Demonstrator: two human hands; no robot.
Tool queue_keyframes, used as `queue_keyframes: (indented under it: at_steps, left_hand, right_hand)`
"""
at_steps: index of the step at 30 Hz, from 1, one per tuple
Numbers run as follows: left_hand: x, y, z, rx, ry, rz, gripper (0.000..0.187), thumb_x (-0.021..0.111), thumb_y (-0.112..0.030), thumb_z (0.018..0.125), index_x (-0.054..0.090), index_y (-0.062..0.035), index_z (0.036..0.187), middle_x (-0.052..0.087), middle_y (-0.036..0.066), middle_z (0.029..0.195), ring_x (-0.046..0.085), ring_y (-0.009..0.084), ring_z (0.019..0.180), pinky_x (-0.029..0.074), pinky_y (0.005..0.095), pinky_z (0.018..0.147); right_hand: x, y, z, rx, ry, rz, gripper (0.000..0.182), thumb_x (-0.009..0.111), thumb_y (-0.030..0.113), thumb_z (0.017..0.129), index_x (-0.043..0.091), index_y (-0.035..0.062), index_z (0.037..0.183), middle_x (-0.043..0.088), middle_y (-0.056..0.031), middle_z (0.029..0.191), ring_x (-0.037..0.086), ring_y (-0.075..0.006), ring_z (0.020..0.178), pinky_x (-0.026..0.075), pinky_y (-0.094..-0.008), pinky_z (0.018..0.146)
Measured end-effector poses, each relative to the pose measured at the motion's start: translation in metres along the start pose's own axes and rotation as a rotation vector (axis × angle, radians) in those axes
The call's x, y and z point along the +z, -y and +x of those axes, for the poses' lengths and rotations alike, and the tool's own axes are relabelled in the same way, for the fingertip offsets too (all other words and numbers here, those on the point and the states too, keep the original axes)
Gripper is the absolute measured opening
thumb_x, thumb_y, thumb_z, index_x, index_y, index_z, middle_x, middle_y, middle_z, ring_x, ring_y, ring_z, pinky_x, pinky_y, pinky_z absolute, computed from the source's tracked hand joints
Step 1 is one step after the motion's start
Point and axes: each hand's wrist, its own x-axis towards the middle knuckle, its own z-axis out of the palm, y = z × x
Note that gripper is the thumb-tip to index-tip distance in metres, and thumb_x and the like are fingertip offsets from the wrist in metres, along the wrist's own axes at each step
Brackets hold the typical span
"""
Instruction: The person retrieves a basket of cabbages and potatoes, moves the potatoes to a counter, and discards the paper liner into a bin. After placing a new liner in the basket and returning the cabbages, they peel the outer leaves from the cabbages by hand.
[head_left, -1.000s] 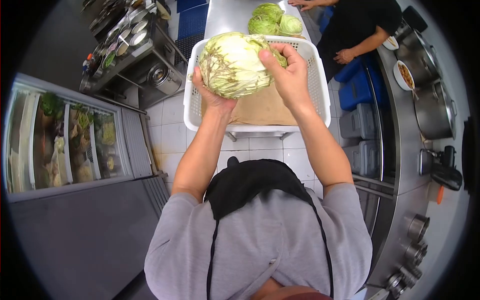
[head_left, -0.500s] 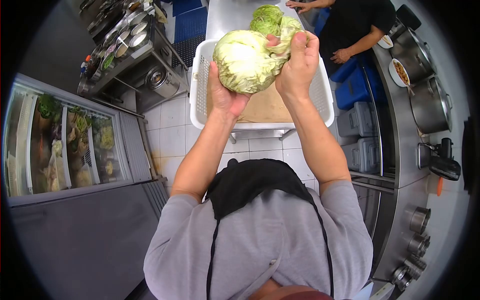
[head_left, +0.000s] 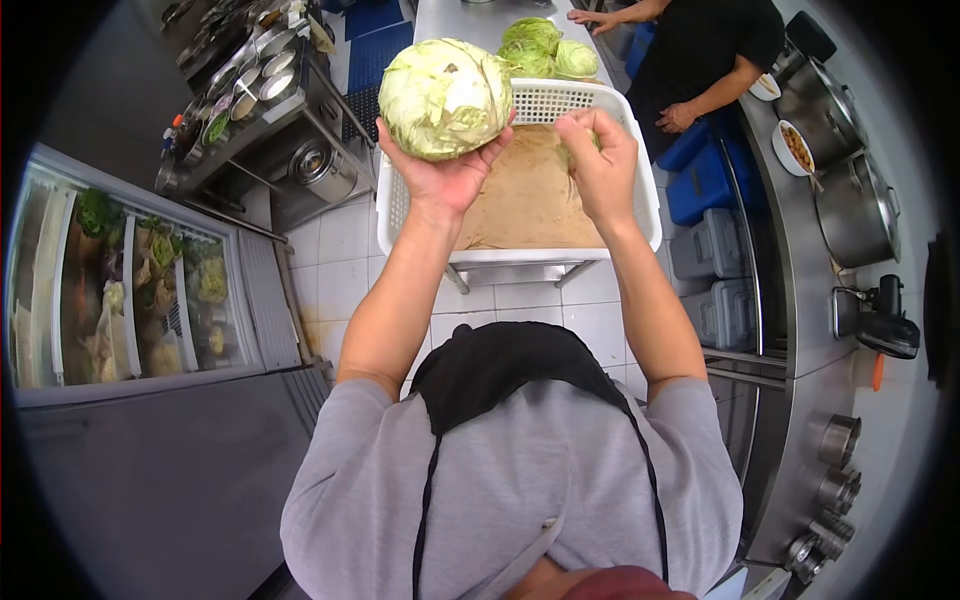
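Observation:
A round, pale green cabbage (head_left: 445, 98) rests in my left hand (head_left: 440, 182), with my palm under it and my fingers and thumb curled up its sides. A brownish spot marks its upper side. To the right, my right hand (head_left: 606, 165) is apart from the cabbage, its fingers closed over the basket. What looks like a small greenish piece of leaf (head_left: 567, 155) shows beside my thumb, mostly hidden by the hand. Below both hands stands a white perforated basket (head_left: 648, 205) with brown cardboard (head_left: 535, 205) on its bottom.
More green cabbage (head_left: 530, 45) and a paler leafy piece (head_left: 575, 60) lie on the steel table (head_left: 455, 20) behind the basket. A co-worker in black (head_left: 705, 60) stands at the right. Pots (head_left: 858, 210) line the right counter; a glass-fronted fridge (head_left: 140, 290) stands left.
The cabbage has moved left and up in my left hand. My right hand has come away from it, and the loose outer leaf it gripped is off the head.

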Motion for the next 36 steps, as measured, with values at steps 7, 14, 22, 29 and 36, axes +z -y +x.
queue_keyframes:
  at_steps: [7,14,22,29,36]
  left_hand:
    - [0.008,0.022,-0.012,0.061,-0.127,0.208,0.092,0.045,-0.084,0.079,0.042,-0.0229,0.149,0.049,0.007,0.147,0.049,0.0303,0.133,0.044,0.0547,0.106]
    - [-0.008,0.032,-0.009,0.226,-0.174,0.293,0.088,0.051,-0.078,0.082,0.044,-0.0169,0.145,0.052,0.008,0.143,0.051,0.0271,0.132,0.045,0.0486,0.108]
    - [-0.012,0.040,-0.011,0.288,-0.142,0.351,0.087,0.059,-0.072,0.084,0.043,-0.0127,0.145,0.052,0.010,0.141,0.049,0.0265,0.133,0.044,0.0459,0.110]
    - [0.004,0.025,-0.016,0.143,-0.091,0.085,0.091,0.035,-0.083,0.088,0.038,-0.0179,0.151,0.044,0.009,0.150,0.045,0.0311,0.137,0.040,0.0530,0.112]
    - [-0.005,0.031,-0.028,-0.078,-0.016,0.005,0.087,0.031,-0.081,0.089,0.037,-0.0214,0.152,0.043,0.011,0.151,0.045,0.0360,0.137,0.039,0.0655,0.107]
  right_hand:
    - [0.043,0.033,0.007,-0.219,-0.019,-0.227,0.031,0.080,0.018,0.083,0.067,-0.0003,0.104,0.070,-0.0084,0.090,0.065,-0.0147,0.085,0.052,-0.0293,0.076]
    - [0.046,-0.007,0.001,-0.382,-0.088,-0.204,0.022,0.079,0.014,0.082,0.068,0.0012,0.097,0.068,-0.0122,0.087,0.065,-0.0228,0.080,0.051,-0.0329,0.071]
    - [0.053,0.000,-0.023,-0.506,0.019,-0.152,0.013,0.068,0.013,0.094,0.062,0.0019,0.094,0.063,-0.0081,0.088,0.061,-0.0208,0.075,0.049,-0.0339,0.067]
    - [0.036,0.019,-0.019,0.136,-0.043,0.527,0.021,0.064,0.028,0.100,0.058,0.0082,0.102,0.060,0.0010,0.087,0.050,-0.0026,0.058,0.041,-0.0171,0.047]
    - [0.030,-0.006,-0.019,-0.024,-0.020,0.194,0.028,0.074,0.021,0.093,0.061,0.0036,0.111,0.064,-0.0020,0.095,0.059,-0.0079,0.073,0.048,-0.0217,0.064]
